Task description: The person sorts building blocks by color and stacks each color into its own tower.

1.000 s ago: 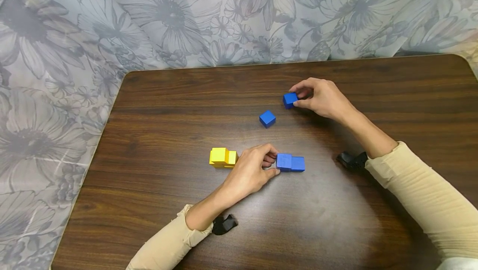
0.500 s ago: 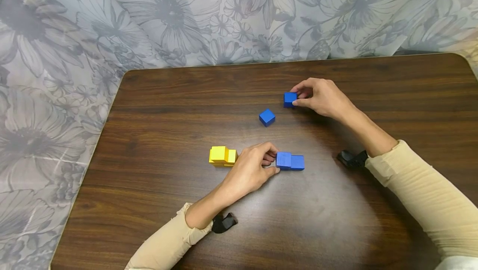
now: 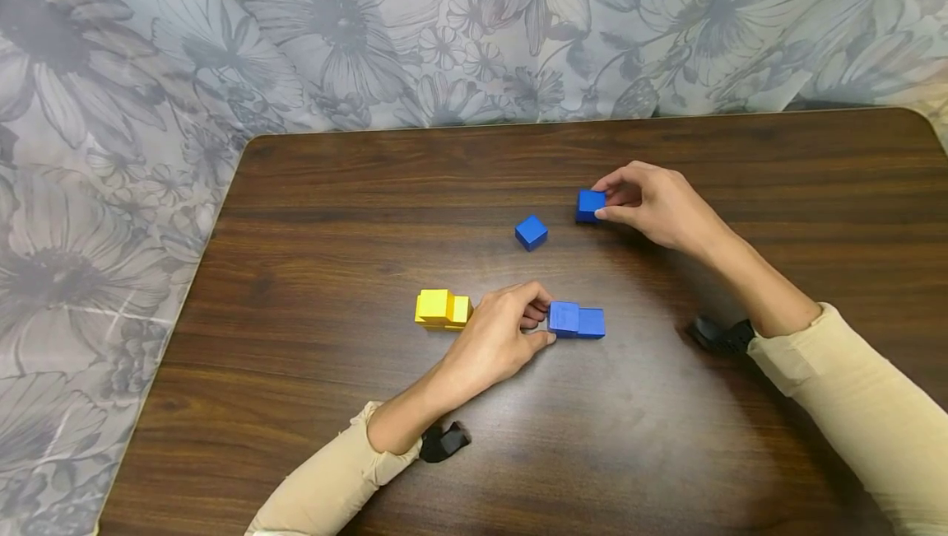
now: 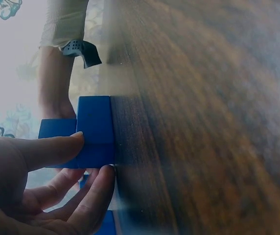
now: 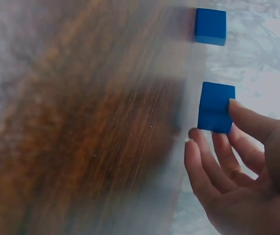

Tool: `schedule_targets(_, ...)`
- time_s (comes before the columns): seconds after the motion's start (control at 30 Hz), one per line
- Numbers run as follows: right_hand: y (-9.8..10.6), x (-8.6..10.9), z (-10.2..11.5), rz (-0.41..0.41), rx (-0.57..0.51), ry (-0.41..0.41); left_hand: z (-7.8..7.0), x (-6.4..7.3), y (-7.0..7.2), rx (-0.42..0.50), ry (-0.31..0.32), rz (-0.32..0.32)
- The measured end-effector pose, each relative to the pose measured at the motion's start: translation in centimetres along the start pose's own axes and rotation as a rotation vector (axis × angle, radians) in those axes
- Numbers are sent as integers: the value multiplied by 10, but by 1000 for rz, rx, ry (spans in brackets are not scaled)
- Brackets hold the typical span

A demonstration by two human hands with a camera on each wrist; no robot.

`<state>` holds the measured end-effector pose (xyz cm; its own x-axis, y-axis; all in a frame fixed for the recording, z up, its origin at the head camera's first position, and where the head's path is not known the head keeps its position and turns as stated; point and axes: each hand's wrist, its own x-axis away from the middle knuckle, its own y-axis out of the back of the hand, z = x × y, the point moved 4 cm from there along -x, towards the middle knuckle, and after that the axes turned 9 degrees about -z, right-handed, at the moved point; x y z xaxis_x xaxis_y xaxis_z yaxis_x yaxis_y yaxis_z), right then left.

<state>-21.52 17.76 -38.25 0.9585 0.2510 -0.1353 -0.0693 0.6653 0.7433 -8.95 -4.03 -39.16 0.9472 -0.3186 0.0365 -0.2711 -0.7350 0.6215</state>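
My left hand (image 3: 498, 337) pinches a step-shaped group of blue blocks (image 3: 590, 323) at its left end. In the left wrist view, the thumb lies across the seam between the upper block (image 4: 57, 126) and the lower blue block (image 4: 95, 129), with fingertips on the opposite side. Farther back, my right hand (image 3: 662, 205) pinches a blue cube (image 3: 590, 205) between thumb and fingers. A second blue cube (image 3: 531, 233) stands alone on the table, turned cornerwise, left of the held cube.
Left of my left hand stands a group of yellow blocks (image 3: 434, 307), its right end close to the wrist side of the hand. The dark wooden table (image 3: 318, 215) ends at the back before a flower-patterned cloth (image 3: 341, 34).
My right hand has drawn the blue cube to the right and slightly toward me, away from the lone cube. The left hand has stayed in place at the blue blocks.
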Motion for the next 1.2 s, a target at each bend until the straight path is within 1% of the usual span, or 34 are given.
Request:
schedule_targets(0.13,3,7,3,-3,-17,-1,0,0,0,2,1,-3)
schedule_targets(0.3,8,17,8,-36,-70,9,1,0,-1,5,0,-2)
schedule_targets(0.43,12,26,14,-64,-113,42,0,0,-1,0,0,0)
schedule_targets(0.53,14,32,17,-75,-116,70,0,-1,-2,-4,-3,0)
schedule_targets(0.67,15,39,20,-73,-120,82,0,-1,-2,-7,-10,-1)
schedule_targets(0.8,16,45,24,-63,-154,77,0,-1,-2,-14,-17,-2)
schedule_targets(1.07,15,59,26,-39,-208,10,-1,-1,-2,-39,-24,-3)
schedule_targets(1.13,14,63,26,-33,-224,9,-1,-1,-1,-42,-24,-3)
schedule_targets(1.2,13,67,27,-26,-236,24,0,-1,-1,-42,-21,-2)
